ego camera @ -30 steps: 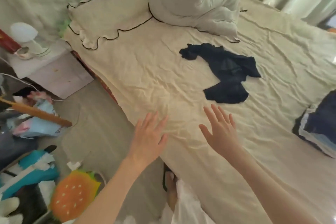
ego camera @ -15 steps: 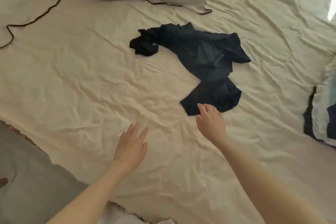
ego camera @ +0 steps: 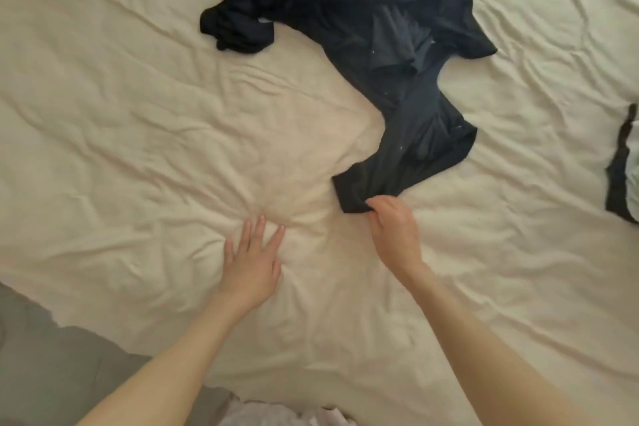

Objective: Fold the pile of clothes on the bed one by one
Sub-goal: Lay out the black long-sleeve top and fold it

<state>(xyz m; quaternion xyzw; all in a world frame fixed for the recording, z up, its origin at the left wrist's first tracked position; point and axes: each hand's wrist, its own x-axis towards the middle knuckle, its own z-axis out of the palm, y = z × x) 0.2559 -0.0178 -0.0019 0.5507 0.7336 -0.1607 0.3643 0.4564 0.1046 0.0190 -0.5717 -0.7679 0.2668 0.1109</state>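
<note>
**Right hand pinches the dark garment's near corner**

While the left hand (ego camera: 250,261) lies flat on the cream bedsheet (ego camera: 138,121) at about 6 o'clock, fingers straight and a little spread, the bare sheet around it is bunched into creases that fan out from under the palm. At 7 o'clock, nearest of all, a strip of grey floor (ego camera: 45,367) shows past the bed's edge, and a bit of pale cloth (ego camera: 276,417) peeks in at the bottom of the view.

Just to the right, at about 5 o'clock from centre, the right hand (ego camera: 396,230) has its fingers curled down over the near corner of the dark navy garment (ego camera: 397,79), pinching that corner against the sheet. From there the garment runs away toward 12 o'clock, crumpled and twisted, with one bunched end lying toward 11 o'clock and a wider flap toward 1 o'clock. Nothing lies between either hand and the garment.

Well apart at 3 o'clock, cut by the frame edge, a stack of dark and light clothes (ego camera: 622,169) rests on the sheet.
</note>
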